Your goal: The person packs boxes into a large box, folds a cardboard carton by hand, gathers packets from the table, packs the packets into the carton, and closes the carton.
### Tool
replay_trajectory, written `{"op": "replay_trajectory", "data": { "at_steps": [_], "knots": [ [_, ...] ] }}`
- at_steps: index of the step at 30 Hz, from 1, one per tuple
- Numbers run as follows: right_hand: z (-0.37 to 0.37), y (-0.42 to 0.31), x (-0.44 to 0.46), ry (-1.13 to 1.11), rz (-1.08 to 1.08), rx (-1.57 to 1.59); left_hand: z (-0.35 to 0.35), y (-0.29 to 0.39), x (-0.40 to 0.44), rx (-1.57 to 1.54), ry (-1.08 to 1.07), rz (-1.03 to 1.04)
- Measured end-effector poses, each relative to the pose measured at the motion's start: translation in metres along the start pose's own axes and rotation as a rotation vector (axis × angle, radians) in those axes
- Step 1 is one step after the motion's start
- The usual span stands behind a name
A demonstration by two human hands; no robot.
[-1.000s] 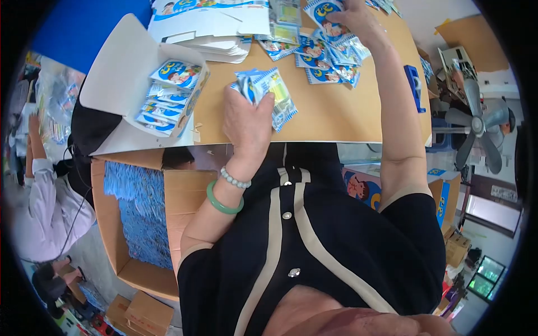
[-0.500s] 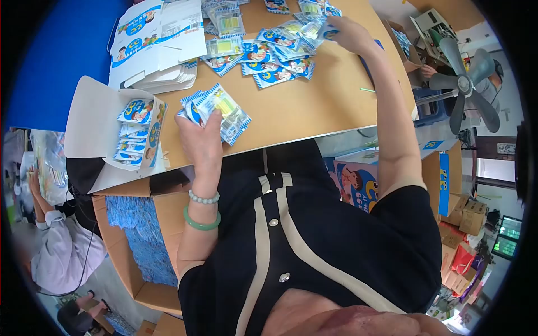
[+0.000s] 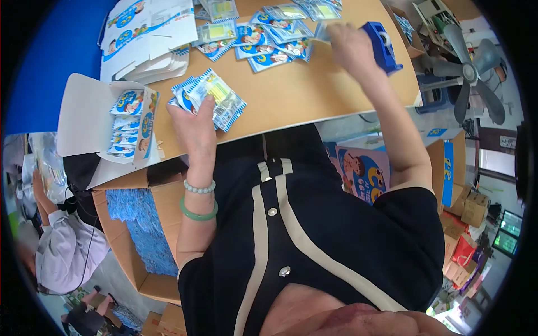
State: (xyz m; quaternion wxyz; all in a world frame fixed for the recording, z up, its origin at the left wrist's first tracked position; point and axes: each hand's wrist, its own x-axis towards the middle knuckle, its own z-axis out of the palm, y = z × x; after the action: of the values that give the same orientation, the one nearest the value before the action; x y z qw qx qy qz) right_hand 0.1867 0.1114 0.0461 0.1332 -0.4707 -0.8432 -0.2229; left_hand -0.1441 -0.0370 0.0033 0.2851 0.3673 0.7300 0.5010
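My left hand (image 3: 193,126) is closed round a small fan of blue-and-white snack packets (image 3: 221,101) near the table's front edge, thumb on top. To the right, my right hand (image 3: 352,53) has curled fingers, with the edge of a clear-and-blue packet (image 3: 321,32) showing at its fingertips. A loose pile of similar packets (image 3: 272,42) lies between the hands, farther back. Left of my left hand stands an open white carton (image 3: 83,120) with packets (image 3: 126,126) lined up inside.
Flattened printed cartons (image 3: 148,33) are stacked at the back left. A blue tape dispenser (image 3: 382,47) sits beside my right hand. Below the table's left side is a cardboard box (image 3: 120,241) of blue packaging. A grey fan (image 3: 469,73) stands at right; another person (image 3: 70,246) is at left.
My right hand has come down from the far pile toward me, with a packet at its fingers, uncovering the tape dispenser. My left hand keeps its packets. The view has shifted slightly.
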Motion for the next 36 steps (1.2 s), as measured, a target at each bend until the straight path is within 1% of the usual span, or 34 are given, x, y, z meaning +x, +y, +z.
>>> {"op": "replay_trajectory", "data": {
  "at_steps": [1, 3, 4, 7, 8, 11, 12, 15, 16, 19, 20, 23, 24, 26, 28, 29, 31, 32, 35, 36],
  "knots": [
    [-0.017, -0.018, -0.022, -0.018, 0.009, -0.006, -0.001, 0.003, -0.002, -0.023, -0.002, -0.002],
    [-0.046, -0.045, -0.052, -0.341, 0.012, 0.096, 0.0, 0.006, -0.001, -0.073, 0.005, 0.006],
    [-0.055, -0.045, -0.056, -0.349, 0.015, 0.092, 0.001, 0.004, -0.001, -0.075, -0.003, 0.001],
    [-0.085, -0.035, -0.053, -0.507, 0.308, 0.449, 0.001, 0.0, 0.001, -0.091, 0.004, 0.042],
    [-0.077, -0.029, -0.054, -0.508, 0.308, 0.45, 0.001, -0.001, 0.001, -0.089, 0.004, 0.042],
    [-0.029, -0.002, -0.038, -0.172, -0.016, 0.428, 0.002, -0.001, 0.002, -0.136, -0.003, 0.056],
    [-0.033, -0.005, -0.032, -0.162, -0.027, 0.433, 0.001, -0.002, 0.002, -0.136, 0.011, 0.061],
    [-0.05, -0.021, -0.007, -0.707, 0.376, 0.295, 0.001, -0.005, 0.003, -0.026, 0.009, 0.06],
    [-0.05, -0.022, -0.007, -0.701, 0.367, 0.299, 0.0, -0.004, 0.003, -0.025, 0.02, 0.063],
    [-0.044, -0.008, -0.022, -0.677, 0.65, 0.655, 0.001, 0.002, 0.0, -0.053, 0.011, 0.041],
    [-0.043, -0.002, -0.02, -0.671, 0.65, 0.654, 0.001, 0.002, 0.0, -0.056, 0.011, 0.046],
    [-0.032, 0.019, -0.001, -0.744, 0.646, 0.883, 0.0, 0.001, -0.001, -0.055, 0.002, 0.022],
    [-0.029, 0.021, 0.011, -0.748, 0.643, 0.886, 0.0, 0.002, -0.002, -0.052, 0.005, 0.019],
    [-0.03, 0.02, 0.048, -0.572, 0.476, 0.89, 0.0, 0.009, -0.004, -0.054, 0.008, 0.005],
    [-0.033, 0.009, 0.093, -0.803, 0.315, 0.578, -0.001, 0.012, -0.006, -0.051, 0.02, -0.002],
    [-0.012, 0.019, 0.101, -0.802, 0.306, 0.584, -0.002, 0.013, -0.006, -0.054, 0.018, -0.004],
    [0.038, 0.04, 0.111, -0.467, -0.244, 1.133, -0.002, 0.015, -0.006, -0.059, 0.009, -0.01],
    [0.041, 0.037, 0.122, -0.465, -0.25, 1.138, -0.001, 0.015, -0.005, -0.056, 0.016, -0.009],
    [0.047, 0.017, 0.156, -0.832, 0.144, 0.752, -0.001, 0.01, -0.005, -0.077, 0.004, 0.002],
    [0.045, 0.014, 0.158, -0.836, 0.138, 0.753, -0.002, 0.011, -0.005, -0.077, 0.009, -0.002]
  ]
}}
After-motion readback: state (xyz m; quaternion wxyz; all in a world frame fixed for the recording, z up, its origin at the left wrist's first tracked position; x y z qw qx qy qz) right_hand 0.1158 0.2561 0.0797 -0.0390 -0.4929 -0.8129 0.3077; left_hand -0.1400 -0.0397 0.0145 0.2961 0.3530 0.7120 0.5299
